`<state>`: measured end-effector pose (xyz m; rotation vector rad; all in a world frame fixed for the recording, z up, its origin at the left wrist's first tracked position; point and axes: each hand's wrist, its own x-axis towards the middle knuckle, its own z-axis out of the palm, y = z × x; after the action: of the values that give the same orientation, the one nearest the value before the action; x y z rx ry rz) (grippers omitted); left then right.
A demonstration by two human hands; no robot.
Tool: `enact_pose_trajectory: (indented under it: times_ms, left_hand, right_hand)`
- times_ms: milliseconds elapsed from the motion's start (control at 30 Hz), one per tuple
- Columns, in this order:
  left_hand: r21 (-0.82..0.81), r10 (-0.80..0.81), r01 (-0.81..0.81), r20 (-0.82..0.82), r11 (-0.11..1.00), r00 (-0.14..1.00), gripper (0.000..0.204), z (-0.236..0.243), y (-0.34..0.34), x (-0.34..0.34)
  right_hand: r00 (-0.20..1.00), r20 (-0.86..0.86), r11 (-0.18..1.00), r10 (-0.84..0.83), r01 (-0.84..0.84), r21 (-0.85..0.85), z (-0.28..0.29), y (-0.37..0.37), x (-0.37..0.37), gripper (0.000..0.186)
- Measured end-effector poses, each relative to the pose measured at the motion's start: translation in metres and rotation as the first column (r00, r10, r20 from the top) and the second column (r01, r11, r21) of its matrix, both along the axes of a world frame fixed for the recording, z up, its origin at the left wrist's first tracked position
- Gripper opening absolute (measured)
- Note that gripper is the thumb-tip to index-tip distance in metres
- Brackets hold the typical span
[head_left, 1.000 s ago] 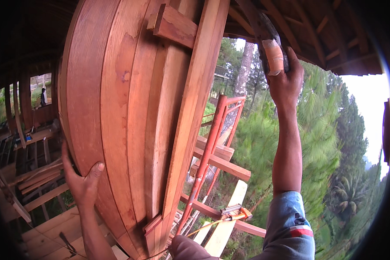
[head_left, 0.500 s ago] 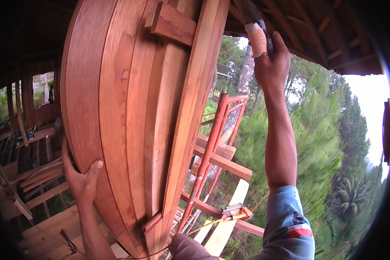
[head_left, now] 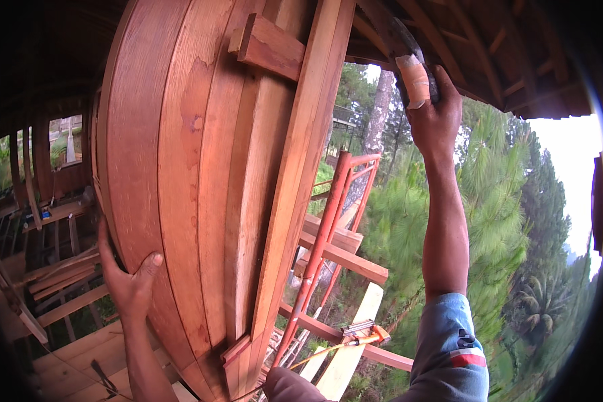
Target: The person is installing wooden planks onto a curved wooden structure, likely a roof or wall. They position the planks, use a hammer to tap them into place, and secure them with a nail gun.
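Observation:
A tall reddish wooden panel [head_left: 201,174] made of vertical boards stands upright before me, with a short wooden block [head_left: 268,47] fixed near its top. My left hand [head_left: 130,281] grips its left edge low down, thumb on the face. My right hand [head_left: 432,110] is raised high to the right of the panel, shut on a dark tool handle with a pale taped band [head_left: 412,80]; the tool's head is hidden up under the roof timbers.
An orange-red metal scaffold frame [head_left: 325,234] with wooden planks [head_left: 342,258] stands just beyond the panel's right edge. A pale plank [head_left: 352,342] and an orange tool [head_left: 362,331] lie below. Stacked timber [head_left: 53,275] sits at left. Pine trees fill the right.
My right hand with the tool has swung left and upward toward the roof timbers. My left hand stays on the panel's edge.

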<state>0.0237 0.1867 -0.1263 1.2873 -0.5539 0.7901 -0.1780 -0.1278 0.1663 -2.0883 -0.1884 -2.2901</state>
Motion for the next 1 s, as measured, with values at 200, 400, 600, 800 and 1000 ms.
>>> enact_pose_trajectory:
  times_ms: [200, 400, 600, 800, 1000]
  left_hand:
    - [0.044, -0.002, 0.003, -0.031, 0.999, 1.0, 0.113, 0.001, 0.001, -0.004]
    - [-0.026, -0.039, 0.039, -0.017, 0.999, 0.999, 0.112, -0.001, -0.005, -0.001]
    - [0.033, 0.034, -0.034, 0.006, 0.999, 0.999, 0.113, -0.003, 0.0, 0.004]
    - [-0.01, -0.026, 0.026, -0.008, 1.0, 1.0, 0.114, 0.0, -0.001, -0.002]
    - [-0.018, -0.031, 0.031, -0.011, 0.999, 0.999, 0.113, -0.002, -0.007, 0.002]
  right_hand:
    - [0.98, -0.077, 0.98, -0.184, 0.177, -0.096, -0.003, 0.0, -0.001, 0.049]
    - [0.913, -0.061, 0.888, -0.404, 0.376, -0.264, -0.005, -0.002, 0.003, 0.048]
    - [0.877, 0.003, 0.823, -0.481, 0.452, -0.343, -0.008, -0.013, 0.012, 0.049]
    - [0.845, -0.034, 0.785, -0.534, 0.48, -0.392, -0.005, -0.014, -0.002, 0.043]
    - [0.814, 0.004, 0.732, -0.581, 0.525, -0.434, 0.005, -0.01, -0.003, 0.042]
